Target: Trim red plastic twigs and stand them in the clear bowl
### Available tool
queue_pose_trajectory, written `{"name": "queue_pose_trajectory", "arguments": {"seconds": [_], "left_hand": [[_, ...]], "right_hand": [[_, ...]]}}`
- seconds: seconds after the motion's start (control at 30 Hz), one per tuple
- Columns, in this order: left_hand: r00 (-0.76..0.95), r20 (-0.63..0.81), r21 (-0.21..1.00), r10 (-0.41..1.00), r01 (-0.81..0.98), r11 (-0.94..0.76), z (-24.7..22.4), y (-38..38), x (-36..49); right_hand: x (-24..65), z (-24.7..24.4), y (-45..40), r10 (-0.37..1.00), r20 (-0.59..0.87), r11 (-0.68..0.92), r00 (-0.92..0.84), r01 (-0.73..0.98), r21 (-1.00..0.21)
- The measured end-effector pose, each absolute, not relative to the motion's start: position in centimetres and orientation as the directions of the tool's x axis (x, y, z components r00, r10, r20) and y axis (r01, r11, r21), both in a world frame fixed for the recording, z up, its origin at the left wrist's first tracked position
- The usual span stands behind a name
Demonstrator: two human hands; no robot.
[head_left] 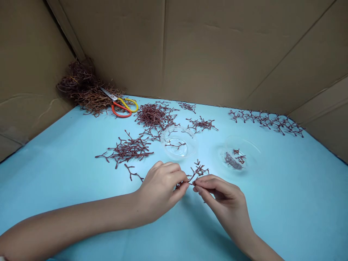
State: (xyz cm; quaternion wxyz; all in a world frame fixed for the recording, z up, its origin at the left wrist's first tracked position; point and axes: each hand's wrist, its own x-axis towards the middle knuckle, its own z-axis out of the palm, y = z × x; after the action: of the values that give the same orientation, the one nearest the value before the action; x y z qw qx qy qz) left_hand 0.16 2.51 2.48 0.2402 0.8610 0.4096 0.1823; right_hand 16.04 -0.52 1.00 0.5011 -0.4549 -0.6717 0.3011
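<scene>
The left hand (164,188) angles in from eight o'clock, right hand (228,204) from four, fingertips pinching a twig (190,184).

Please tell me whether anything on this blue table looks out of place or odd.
Nothing looks plainly spilled or damaged. Slightly odd: one stray twig lies by the left hand, apart from the nearby pile, and the scissors lie with their blades over the tangled heap.
</scene>
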Motion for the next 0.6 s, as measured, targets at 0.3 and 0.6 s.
{"name": "queue_pose_trajectory", "arguments": {"seconds": [0.3, 0.6], "left_hand": [[0.587, 0.148, 0.56, 0.796, 0.613, -0.557, 2.19, 2.41, 0.15], [0.6, 0.167, 0.565, 0.783, 0.592, -0.574, 1.91, 2.39, 0.27]], "right_hand": [[15.89, 0.98, -0.61, 0.923, 0.373, 0.383, -0.092, 0.3, -0.873], [15.43, 0.28, -0.7, 0.936, 0.342, 0.351, -0.08, 0.241, -0.905]]}}
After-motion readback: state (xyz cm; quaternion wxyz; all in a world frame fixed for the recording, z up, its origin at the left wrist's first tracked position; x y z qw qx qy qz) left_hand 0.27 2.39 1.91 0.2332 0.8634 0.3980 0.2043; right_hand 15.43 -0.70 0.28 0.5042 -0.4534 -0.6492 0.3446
